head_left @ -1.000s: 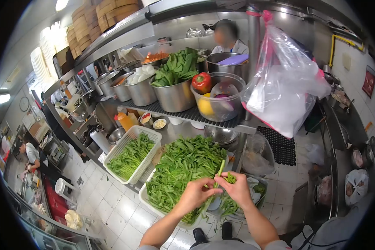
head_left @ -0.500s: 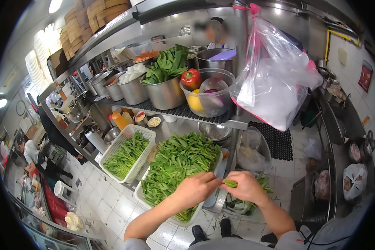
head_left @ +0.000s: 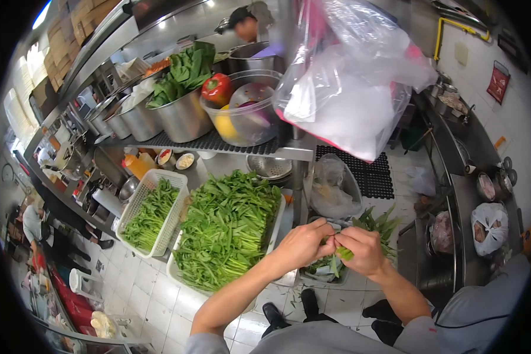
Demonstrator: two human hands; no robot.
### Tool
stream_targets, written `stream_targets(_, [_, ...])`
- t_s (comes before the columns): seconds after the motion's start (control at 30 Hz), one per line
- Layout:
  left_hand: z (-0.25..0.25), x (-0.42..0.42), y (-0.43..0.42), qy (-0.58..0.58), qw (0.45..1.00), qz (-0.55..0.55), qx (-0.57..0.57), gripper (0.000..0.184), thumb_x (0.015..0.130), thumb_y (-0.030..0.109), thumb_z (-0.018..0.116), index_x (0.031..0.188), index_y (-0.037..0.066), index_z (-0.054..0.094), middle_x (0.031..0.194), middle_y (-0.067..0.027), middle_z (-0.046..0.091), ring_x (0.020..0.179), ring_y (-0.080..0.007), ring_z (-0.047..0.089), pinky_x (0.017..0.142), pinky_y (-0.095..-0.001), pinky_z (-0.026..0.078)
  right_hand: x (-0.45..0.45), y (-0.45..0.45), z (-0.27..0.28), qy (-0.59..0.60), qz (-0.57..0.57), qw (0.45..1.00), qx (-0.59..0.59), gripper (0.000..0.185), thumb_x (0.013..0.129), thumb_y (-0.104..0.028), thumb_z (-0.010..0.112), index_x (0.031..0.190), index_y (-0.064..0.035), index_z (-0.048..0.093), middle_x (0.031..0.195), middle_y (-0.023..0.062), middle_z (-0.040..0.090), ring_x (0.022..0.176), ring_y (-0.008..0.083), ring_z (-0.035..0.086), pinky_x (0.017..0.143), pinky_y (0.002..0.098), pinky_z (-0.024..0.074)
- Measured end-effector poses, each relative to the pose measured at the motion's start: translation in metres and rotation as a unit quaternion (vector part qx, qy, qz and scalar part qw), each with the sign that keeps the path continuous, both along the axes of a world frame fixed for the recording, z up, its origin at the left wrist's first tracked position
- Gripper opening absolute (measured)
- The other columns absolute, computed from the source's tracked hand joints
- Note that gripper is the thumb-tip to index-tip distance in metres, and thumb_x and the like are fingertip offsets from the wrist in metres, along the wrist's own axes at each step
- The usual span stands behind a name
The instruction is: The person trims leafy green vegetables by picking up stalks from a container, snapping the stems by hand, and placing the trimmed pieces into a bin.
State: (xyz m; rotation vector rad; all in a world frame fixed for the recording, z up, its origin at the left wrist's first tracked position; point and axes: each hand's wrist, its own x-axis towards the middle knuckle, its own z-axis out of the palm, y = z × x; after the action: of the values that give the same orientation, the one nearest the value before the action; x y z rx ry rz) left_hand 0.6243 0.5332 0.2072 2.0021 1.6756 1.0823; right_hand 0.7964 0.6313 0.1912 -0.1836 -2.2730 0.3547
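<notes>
right hand (head_left: 364, 248) pinching greens (head_left: 344, 253), right of tub (head_left: 171, 269) | left hand (head_left: 301, 244) against it, grip unclear | basket (head_left: 173, 226) left of tub

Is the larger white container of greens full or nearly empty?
Full: the white container is heaped with leafy greens, its bottom hidden beneath them.

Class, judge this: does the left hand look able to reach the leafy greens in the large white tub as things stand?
Probably yes: the left hand is close by, the leafy greens lie uncovered, and nothing visible rises above the tub's rim between them.
</notes>
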Motion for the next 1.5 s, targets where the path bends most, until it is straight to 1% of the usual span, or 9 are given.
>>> stream_targets(0.3, [-0.063,0.016,0.050,-0.083,0.995,-0.015,-0.058,0.014,0.086,0.012,0.064,0.089,-0.001,0.061,0.087,-0.0157,0.059,0.076,-0.0330,0.060,0.069,-0.0382,0.048,0.043,0.011,-0.049,0.076,-0.068,0.995,0.017,0.013,0.076,0.000,0.073,0.088,0.0000,0.070,0.075,0.0080,0.062,0.066,0.0212,0.065,0.052,0.0306,0.0493])
stream_targets(0.37, [-0.068,0.010,0.052,-0.045,0.991,0.039,-0.116,0.016,0.087,0.014,0.065,0.095,0.000,0.064,0.093,-0.0164,0.064,0.087,-0.0353,0.063,0.076,-0.0402,0.050,0.047,0.022,-0.070,0.138,-0.115,0.973,-0.146,0.009,0.080,-0.002,0.072,0.088,0.0007,0.071,0.075,0.0065,0.063,0.062,0.0177,0.062,0.052,0.0283,0.0471])
stream_targets(0.43, [-0.102,0.005,0.053,0.090,0.988,0.091,-0.092,0.021,0.088,0.018,0.065,0.101,0.000,0.065,0.095,-0.0166,0.065,0.092,-0.0361,0.064,0.081,-0.0408,0.051,0.062,0.028,-0.088,0.164,-0.159,0.855,-0.466,0.013,0.090,-0.009,0.067,0.094,0.0031,0.070,0.071,0.0037,0.060,0.056,0.0109,0.054,0.050,0.0259,0.0414])
stream_targets(0.5, [-0.119,0.001,0.052,0.197,0.972,0.131,0.003,0.034,0.092,0.026,0.064,0.116,0.003,0.065,0.107,-0.0172,0.067,0.102,-0.0387,0.063,0.093,-0.0426,0.051,0.067,0.038,-0.079,0.205,-0.125,0.769,-0.593,0.018,0.093,-0.013,0.066,0.098,0.0041,0.069,0.069,0.0030,0.058,0.054,0.0100,0.050,0.048,0.0262,0.0386])
stream_targets(0.67, [-0.072,0.022,0.046,-0.148,0.969,-0.039,-0.193,0.045,0.095,0.034,0.063,0.130,0.005,0.060,0.121,-0.0183,0.066,0.110,-0.0302,0.064,0.095,-0.0367,0.049,0.050,0.040,-0.065,0.254,-0.080,0.665,-0.698,0.023,0.094,-0.017,0.067,0.104,0.0042,0.066,0.068,0.0032,0.056,0.052,0.0100,0.048,0.045,0.0258,0.0359])
stream_targets(0.8, [-0.067,0.030,0.040,-0.297,0.919,-0.093,-0.240,0.035,0.096,0.024,0.065,0.122,0.002,0.064,0.107,-0.0078,0.070,0.100,-0.0126,0.062,0.090,-0.0288,0.048,0.018,0.027,-0.062,0.228,-0.048,0.664,-0.711,0.025,0.094,-0.020,0.068,0.100,0.0038,0.065,0.068,0.0038,0.056,0.053,0.0107,0.050,0.045,0.0260,0.0369])
stream_targets(1.07, [-0.053,-0.054,-0.012,-0.528,0.818,-0.003,-0.229,0.026,0.101,0.018,0.056,0.122,0.006,0.065,0.105,0.0020,0.067,0.092,-0.0026,0.058,0.081,-0.0198,0.045,0.001,0.032,-0.054,0.198,0.012,0.709,-0.677,0.035,0.097,-0.030,0.063,0.099,0.0055,0.061,0.070,0.0079,0.059,0.054,0.0142,0.053,0.046,0.0270,0.0390])
stream_targets(1.4, [-0.060,-0.006,-0.057,-0.354,0.916,-0.060,-0.180,0.030,0.102,0.021,0.054,0.126,0.005,0.060,0.109,-0.0069,0.069,0.097,-0.0138,0.064,0.089,-0.0303,0.049,-0.034,-0.013,-0.031,-0.013,0.120,0.757,-0.643,0.019,0.094,-0.016,0.066,0.089,0.0019,0.062,0.069,0.0048,0.058,0.054,0.0116,0.052,0.048,0.0252,0.0392])
stream_targets(1.5, [-0.048,0.010,-0.108,-0.156,0.980,0.121,-0.021,0.030,0.098,0.017,0.059,0.125,0.003,0.061,0.105,-0.0116,0.069,0.094,-0.0221,0.066,0.083,-0.0335,0.052,-0.013,-0.021,-0.063,0.083,0.132,0.697,-0.700,0.016,0.096,-0.014,0.061,0.090,0.0010,0.061,0.069,0.0072,0.059,0.059,0.0158,0.056,0.050,0.0281,0.0421])
